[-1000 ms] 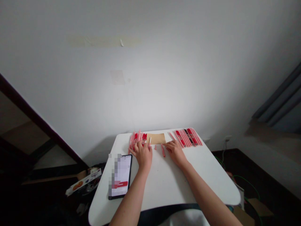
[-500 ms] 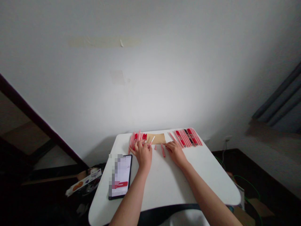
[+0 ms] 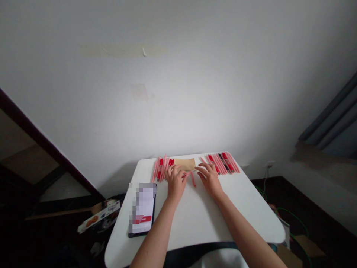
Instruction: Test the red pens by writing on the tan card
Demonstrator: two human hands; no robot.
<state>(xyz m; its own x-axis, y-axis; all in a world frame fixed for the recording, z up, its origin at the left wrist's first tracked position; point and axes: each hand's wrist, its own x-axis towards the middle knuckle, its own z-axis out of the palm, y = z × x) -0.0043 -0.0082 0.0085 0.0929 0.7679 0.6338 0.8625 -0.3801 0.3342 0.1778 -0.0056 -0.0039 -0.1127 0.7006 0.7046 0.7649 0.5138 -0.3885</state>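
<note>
Needing light, level handling, a slim pink plastic pen part (image 3: 187,173) is pinched by the left hand (image 3: 175,183), right hand (image 3: 211,180) spread.

Pink is worn by the left group of pens (image 3: 160,169), broken by red patches; the right row of pens (image 3: 224,163) is striped in pink, red and black. Tan is shown by the paper (image 3: 185,163), white by the bench (image 3: 205,219), grey by the wall (image 3: 178,96). The phone (image 3: 144,210) is edged in black, its pale screen (image 3: 148,204) marked by a red bar (image 3: 147,219).
</note>
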